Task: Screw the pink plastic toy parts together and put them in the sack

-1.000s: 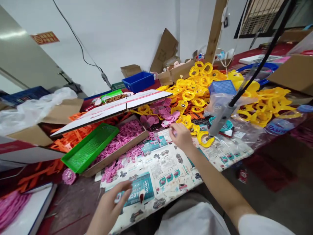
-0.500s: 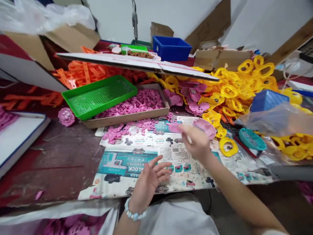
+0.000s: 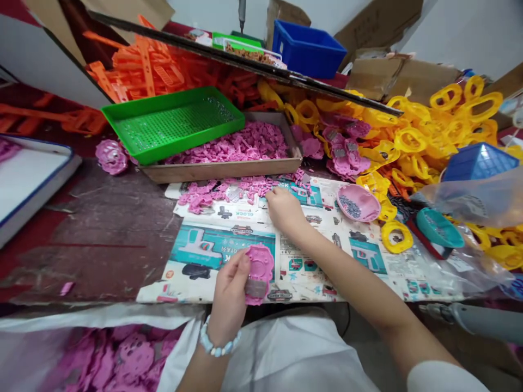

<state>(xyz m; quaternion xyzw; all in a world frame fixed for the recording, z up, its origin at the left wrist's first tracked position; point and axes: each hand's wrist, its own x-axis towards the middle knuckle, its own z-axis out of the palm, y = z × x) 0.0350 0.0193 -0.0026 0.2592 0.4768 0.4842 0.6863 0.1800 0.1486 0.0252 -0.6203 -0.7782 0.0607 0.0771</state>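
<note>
My left hand (image 3: pixel 229 289) is closed on a round pink plastic part (image 3: pixel 259 269), held just above the near edge of a printed cardboard sheet (image 3: pixel 212 247). My right hand (image 3: pixel 283 208) reaches forward across the sheet, its fingers curled down into the loose small pink pieces (image 3: pixel 229 191) scattered there; what they pinch is hidden. Just beyond stands a brown cardboard tray (image 3: pixel 229 169) full of small pink pieces.
A green mesh tray (image 3: pixel 171 122) leans on the brown tray. Yellow ring parts (image 3: pixel 412 136), orange parts (image 3: pixel 139 65), a pink dish of screws (image 3: pixel 358 202), a teal dish (image 3: pixel 439 228) and a blue basket (image 3: pixel 476 161) crowd the back and right. A bag of pink parts (image 3: pixel 122 356) lies near left.
My left hand, open before, has closed on the round pink part. My right hand moved left and forward to the scattered pink pieces. The view has tilted down.
</note>
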